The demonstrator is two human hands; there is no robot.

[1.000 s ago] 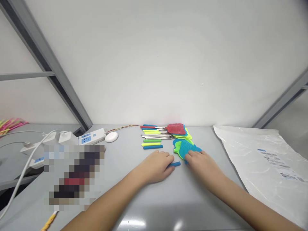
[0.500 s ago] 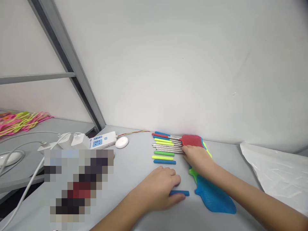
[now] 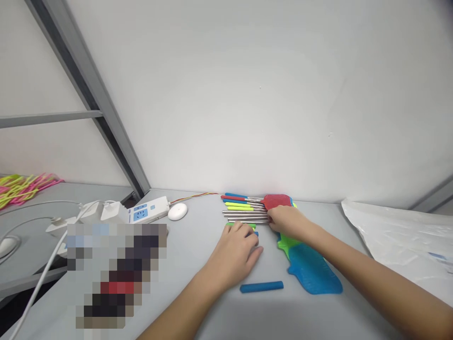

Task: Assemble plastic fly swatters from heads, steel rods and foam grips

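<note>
My left hand [image 3: 235, 252] reaches over the loose plastic handles, its fingertips at the green handle [image 3: 247, 225] and its thumb held apart. Yellow and blue handles lie mostly hidden under those fingers. My right hand [image 3: 286, 221] is closed at the right ends of the bare metal rods [image 3: 244, 215], just below a red fly swatter head [image 3: 278, 200]; its fingertips are partly hidden. Nearer to me, a blue handle [image 3: 262, 286] lies alone on the table. Blue [image 3: 314, 271] and green [image 3: 287, 243] leaf-shaped swatter heads lie under my right forearm.
A white power strip [image 3: 150, 210] and a round white device [image 3: 177, 211] sit at the left. A clear plastic sheet [image 3: 399, 241] covers the right side. Pink and yellow strands [image 3: 26, 186] lie far left. A white wall [image 3: 262, 118] closes off the back.
My left hand has let go of the blue handle, which now lies on the table, and has moved up over the green, yellow and blue handles. My right hand stays by the rods.
</note>
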